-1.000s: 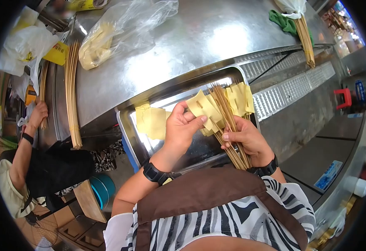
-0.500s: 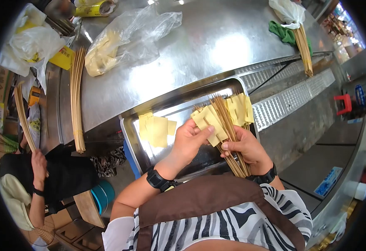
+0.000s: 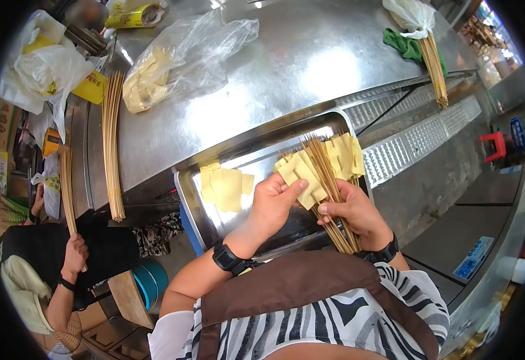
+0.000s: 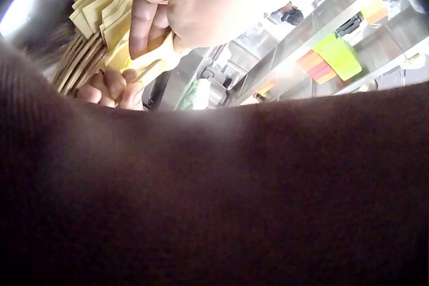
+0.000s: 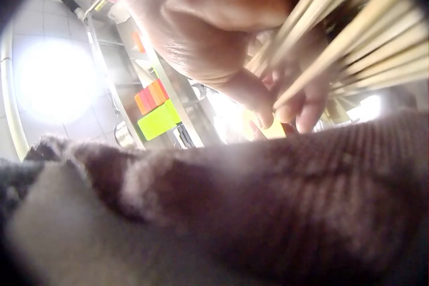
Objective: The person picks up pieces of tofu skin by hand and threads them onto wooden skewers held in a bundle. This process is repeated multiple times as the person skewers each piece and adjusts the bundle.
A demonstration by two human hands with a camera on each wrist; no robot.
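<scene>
My left hand (image 3: 274, 201) pinches a pale yellow sheet (image 3: 301, 174), which looks like tofu skin, with thumb on top and fingers behind. A thin skewer runs through this sheet. My right hand (image 3: 361, 210) grips a bundle of bamboo skewers (image 3: 339, 235), thumb across them, their tips fanning away from me. In the left wrist view, several folded sheets (image 4: 100, 8) are stacked along the skewers. More skewered sheets (image 3: 344, 155) stand just beyond my right hand. Loose sheets (image 3: 227, 189) lie at the left in a metal tray (image 3: 268, 150) under my hands.
A steel table (image 3: 286, 84) adjoins the tray, bearing a clear plastic bag (image 3: 199, 51) and a skewer bundle (image 3: 112, 150). Bag-topped skewers (image 3: 435, 69) lie by a green cloth (image 3: 403, 46). At left another person's hand (image 3: 75, 252) holds skewers (image 3: 67, 192).
My left hand has moved slightly right, and the pinched sheet now lies flatter against the skewers. The right hand keeps its grip. The other person has lifted a skewer bundle.
</scene>
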